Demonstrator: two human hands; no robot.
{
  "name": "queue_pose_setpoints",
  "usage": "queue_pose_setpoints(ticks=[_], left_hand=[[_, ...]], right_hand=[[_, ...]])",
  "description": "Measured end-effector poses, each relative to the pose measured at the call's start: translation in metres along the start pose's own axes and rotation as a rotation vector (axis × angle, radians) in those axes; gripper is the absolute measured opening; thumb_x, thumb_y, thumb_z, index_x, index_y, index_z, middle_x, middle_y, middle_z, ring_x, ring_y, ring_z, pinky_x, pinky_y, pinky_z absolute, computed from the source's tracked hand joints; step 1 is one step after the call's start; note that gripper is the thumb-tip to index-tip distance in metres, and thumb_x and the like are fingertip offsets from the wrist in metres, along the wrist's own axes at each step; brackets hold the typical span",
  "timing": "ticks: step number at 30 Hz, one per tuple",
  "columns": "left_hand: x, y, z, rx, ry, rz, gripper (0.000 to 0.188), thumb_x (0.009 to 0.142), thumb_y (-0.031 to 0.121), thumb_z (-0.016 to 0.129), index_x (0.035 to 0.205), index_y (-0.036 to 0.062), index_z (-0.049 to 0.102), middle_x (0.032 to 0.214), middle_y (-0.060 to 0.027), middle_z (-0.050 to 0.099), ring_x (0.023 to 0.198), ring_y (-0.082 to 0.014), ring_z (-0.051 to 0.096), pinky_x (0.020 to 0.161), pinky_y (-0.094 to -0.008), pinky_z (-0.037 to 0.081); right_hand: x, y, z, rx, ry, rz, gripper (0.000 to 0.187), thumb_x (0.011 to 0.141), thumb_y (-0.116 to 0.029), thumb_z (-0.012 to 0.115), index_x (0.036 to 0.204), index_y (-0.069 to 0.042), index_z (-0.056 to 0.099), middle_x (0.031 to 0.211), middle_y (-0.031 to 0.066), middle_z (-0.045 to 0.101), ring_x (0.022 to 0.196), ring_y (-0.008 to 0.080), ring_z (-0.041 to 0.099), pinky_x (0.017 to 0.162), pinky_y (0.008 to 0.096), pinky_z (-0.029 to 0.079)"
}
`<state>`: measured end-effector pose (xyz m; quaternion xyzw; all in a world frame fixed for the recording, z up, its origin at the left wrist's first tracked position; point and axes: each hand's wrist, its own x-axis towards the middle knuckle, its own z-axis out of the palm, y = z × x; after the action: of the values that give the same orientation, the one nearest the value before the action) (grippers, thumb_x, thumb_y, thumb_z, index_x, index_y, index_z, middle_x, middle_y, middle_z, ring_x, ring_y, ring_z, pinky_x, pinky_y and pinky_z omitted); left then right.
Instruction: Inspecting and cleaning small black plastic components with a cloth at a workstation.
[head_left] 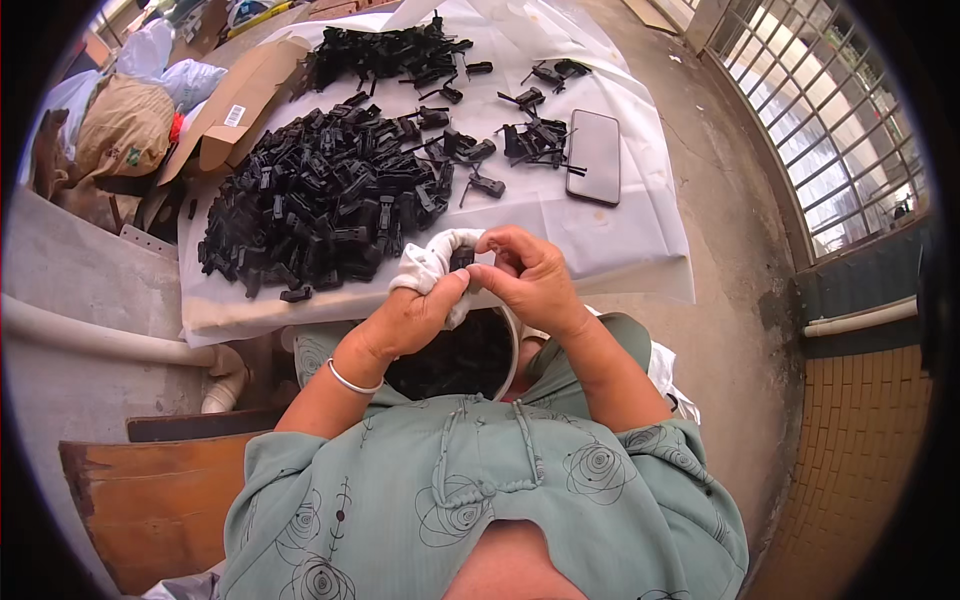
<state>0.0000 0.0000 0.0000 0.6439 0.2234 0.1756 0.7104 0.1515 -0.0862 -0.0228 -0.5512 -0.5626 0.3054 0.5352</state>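
Note:
My left hand (428, 308) is closed round a small black plastic part (461, 259), with a white cloth (424, 266) wrapped over its fingers. From the right, my right hand (530, 272) is curled in, thumb and forefinger pinching at the edge of the same part. Both hands are just off the table's near edge, above a round bucket (516, 352) of dark pieces between my knees. Beyond them a large heap of black plastic parts (320, 190) covers the left of the table. Smaller groups of black parts with thin stems (535, 140) lie to the right.
White sheeting (640, 235) covers the table. A phone (595, 158) lies face up at its right. An opened cardboard box (235, 105) and bags (130, 125) sit at the far left. A pipe (110, 335) runs along the left wall; a barred window (825, 110) is at right.

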Motion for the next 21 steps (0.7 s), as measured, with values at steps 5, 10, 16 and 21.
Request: queue_pose_setpoints(ticks=[5,10,16,21], left_hand=[[0.0,-0.009,0.002,-0.165,-0.067,-0.002,0.027,0.087,0.007,0.044,0.113,0.0038,0.044,0.081,-0.0019,0.051,0.058,-0.0016,0.042,0.046,-0.0171,0.034],[0.008,-0.015,0.001,0.093,0.052,0.15,0.025,0.084,0.004,0.045,0.109,0.0018,0.046,0.087,-0.0049,0.052,0.071,-0.0098,0.049,0.06,-0.0241,0.042],[0.008,-0.005,0.001,0.48,0.077,0.317,0.025,0.08,0.002,0.045,0.105,0.0001,0.048,0.093,-0.0125,0.052,0.082,-0.0214,0.052,0.078,-0.0302,0.043],[0.013,0.007,-0.015,0.792,0.177,0.484,0.04,0.078,0.001,0.052,0.118,-0.0022,0.045,0.108,-0.0202,0.054,0.101,-0.0347,0.054,0.088,-0.0351,0.043]], right_hand=[[-0.005,-0.005,0.001,0.172,0.051,0.077,0.012,0.088,-0.014,0.059,0.085,-0.002,0.056,0.069,-0.0044,0.051,0.06,0.0046,0.042,0.055,0.0207,0.038],[0.002,-0.008,-0.001,-0.073,-0.016,-0.005,0.02,0.09,-0.017,0.053,0.08,0.0,0.054,0.063,0.0061,0.049,0.056,0.0131,0.043,0.053,0.0279,0.039],[0.008,-0.007,0.012,-0.165,0.017,0.005,0.021,0.089,-0.015,0.053,0.075,0.001,0.052,0.061,0.0113,0.048,0.053,0.019,0.041,0.052,0.031,0.038],[0.019,0.012,0.007,-0.066,-0.03,0.03,0.021,0.088,-0.018,0.055,0.078,0.0,0.054,0.064,0.0141,0.053,0.054,0.0253,0.046,0.053,0.0326,0.04]])
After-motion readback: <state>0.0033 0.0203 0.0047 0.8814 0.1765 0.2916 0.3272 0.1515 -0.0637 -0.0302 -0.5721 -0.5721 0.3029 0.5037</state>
